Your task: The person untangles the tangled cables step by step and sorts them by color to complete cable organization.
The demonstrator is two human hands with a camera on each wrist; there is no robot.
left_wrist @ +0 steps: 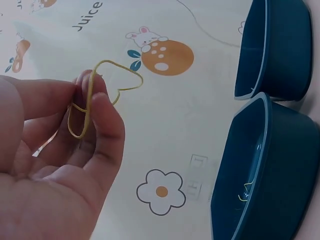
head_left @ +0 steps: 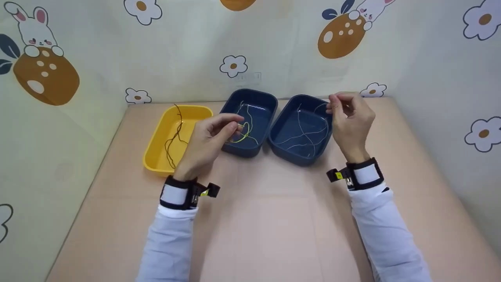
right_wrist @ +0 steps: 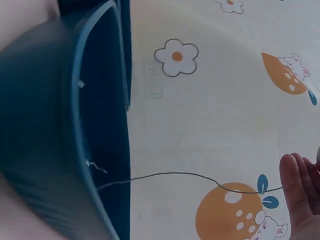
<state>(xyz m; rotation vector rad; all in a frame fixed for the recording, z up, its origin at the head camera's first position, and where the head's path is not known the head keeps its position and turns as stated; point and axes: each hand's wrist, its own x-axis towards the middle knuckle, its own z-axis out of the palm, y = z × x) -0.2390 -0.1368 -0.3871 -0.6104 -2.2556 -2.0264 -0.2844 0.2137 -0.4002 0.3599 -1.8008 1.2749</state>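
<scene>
My left hand (head_left: pixel 205 143) pinches a looped yellow string (left_wrist: pixel 90 105) between thumb and fingertips, above the near-left part of the middle blue tray (head_left: pixel 243 152). Up at the right, my right hand (head_left: pixel 352 123) pinches one end of a thin greyish string (right_wrist: pixel 172 173) at the right blue tray's (head_left: pixel 291 158) far-right corner. That string runs from the fingertips down over the rim into this tray; its lower end is hard to follow. More thin pale strings (head_left: pixel 306 133) lie crossed on the right tray's floor. Yellowish strings (head_left: pixel 251 117) lie in the middle tray.
A yellow tray (head_left: pixel 156 169) stands at the left, with dark brown string (head_left: pixel 179 127) in it and over its far rim. The three trays stand near the back wall (head_left: pixel 188 58), which has a rabbit and flower print. A pale pinkish tabletop (head_left: pixel 266 227) spreads in front.
</scene>
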